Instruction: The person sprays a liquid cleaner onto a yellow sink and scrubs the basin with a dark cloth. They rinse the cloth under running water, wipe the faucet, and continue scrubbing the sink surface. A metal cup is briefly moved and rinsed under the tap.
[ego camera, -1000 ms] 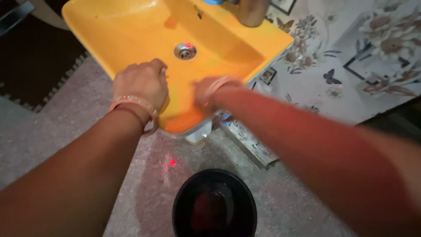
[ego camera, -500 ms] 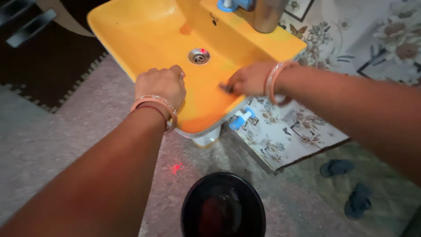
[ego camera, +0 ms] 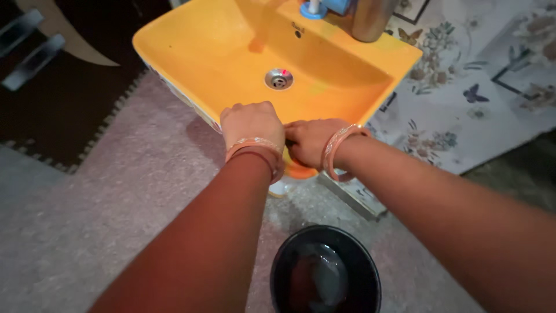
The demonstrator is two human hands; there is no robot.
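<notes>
Left hand [ego camera: 251, 123] curled over the near rim of the yellow sink [ego camera: 202, 52]; right hand [ego camera: 310, 142] beside it, touching, fingers pressed to the same rim. Metal drain [ego camera: 278, 79] mid-basin, basin otherwise bare. Dark bucket [ego camera: 325, 272] on the floor below, holding dark liquid.

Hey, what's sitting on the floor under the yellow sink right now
Below the yellow sink a dark round bucket stands on the speckled floor. The left hand and right hand rest on the front rim, covering it there; the forearms hide more floor.
</notes>
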